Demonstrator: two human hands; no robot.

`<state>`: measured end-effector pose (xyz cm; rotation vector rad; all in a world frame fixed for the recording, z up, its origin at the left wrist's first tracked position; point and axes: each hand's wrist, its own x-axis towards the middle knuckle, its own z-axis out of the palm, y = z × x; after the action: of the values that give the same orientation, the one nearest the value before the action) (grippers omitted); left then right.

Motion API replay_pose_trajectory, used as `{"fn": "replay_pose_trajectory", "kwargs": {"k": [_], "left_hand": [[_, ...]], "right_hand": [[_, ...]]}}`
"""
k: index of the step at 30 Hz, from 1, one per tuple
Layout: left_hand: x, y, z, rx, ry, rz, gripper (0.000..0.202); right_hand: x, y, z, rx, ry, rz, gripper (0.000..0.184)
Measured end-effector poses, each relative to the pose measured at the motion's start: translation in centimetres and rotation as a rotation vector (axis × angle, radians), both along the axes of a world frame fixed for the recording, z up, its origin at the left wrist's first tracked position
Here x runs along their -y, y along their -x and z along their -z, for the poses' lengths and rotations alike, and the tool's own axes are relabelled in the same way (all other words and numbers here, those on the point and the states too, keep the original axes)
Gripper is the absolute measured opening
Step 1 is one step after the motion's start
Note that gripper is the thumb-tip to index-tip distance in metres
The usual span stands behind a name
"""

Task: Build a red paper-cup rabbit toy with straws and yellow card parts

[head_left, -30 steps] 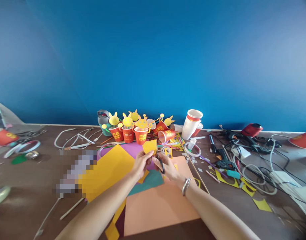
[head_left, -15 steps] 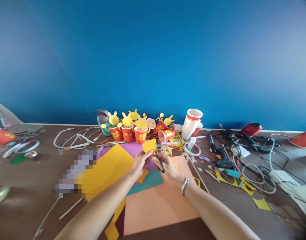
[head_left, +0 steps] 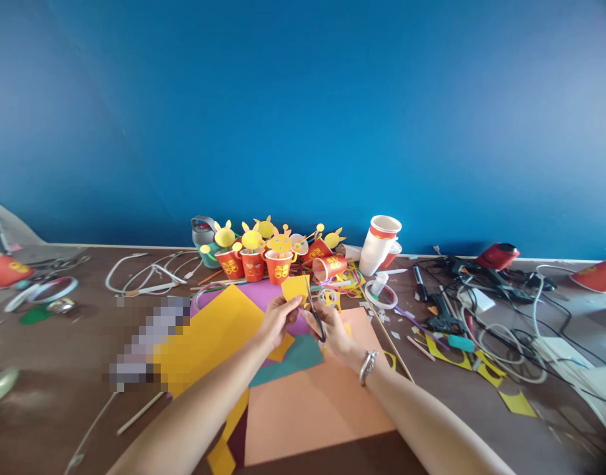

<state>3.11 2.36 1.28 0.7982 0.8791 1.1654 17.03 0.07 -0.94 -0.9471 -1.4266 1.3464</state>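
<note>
Between its thumb and fingers, my left hand (head_left: 279,318) pinches a small piece of yellow paper (head_left: 295,289) by its lower edge. My right hand (head_left: 333,328) is closed on the dark handles of a pair of scissors (head_left: 309,291), with the blades pointing up at the right edge of the paper. Both hands are above the coloured sheets. Beneath them lie a yellow sheet (head_left: 218,336), a teal sheet (head_left: 293,359) and a large peach sheet (head_left: 317,409). A silver bracelet (head_left: 367,367) circles my right wrist.
Behind my hands stand red paper cups with yellow animal cutouts (head_left: 254,264). A stack of white cups (head_left: 378,247) is to their right. Glue guns (head_left: 446,320), tangled cables (head_left: 500,353) and yellow scraps (head_left: 517,403) lie on the right. A white cable (head_left: 149,280) coils at left.
The scissor blades look slightly more apart at the paper's edge. Both hands stay almost in the same place.
</note>
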Motion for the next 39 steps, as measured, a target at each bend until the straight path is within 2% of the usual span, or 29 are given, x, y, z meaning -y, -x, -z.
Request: {"fn": "replay_pose_trajectory", "kwargs": {"k": [27,39], "left_hand": [[-0.46,0.47,0.13,-0.008,-0.045,-0.037,0.033],[-0.87,0.88,0.25,-0.054,-0.082,-0.003,0.031]], "right_hand": [[-0.09,-0.13,-0.22,0.035,0.008,0.021,0.034],[-0.14,-0.30,-0.45,0.057,0.047,0.021,0.034]]}}
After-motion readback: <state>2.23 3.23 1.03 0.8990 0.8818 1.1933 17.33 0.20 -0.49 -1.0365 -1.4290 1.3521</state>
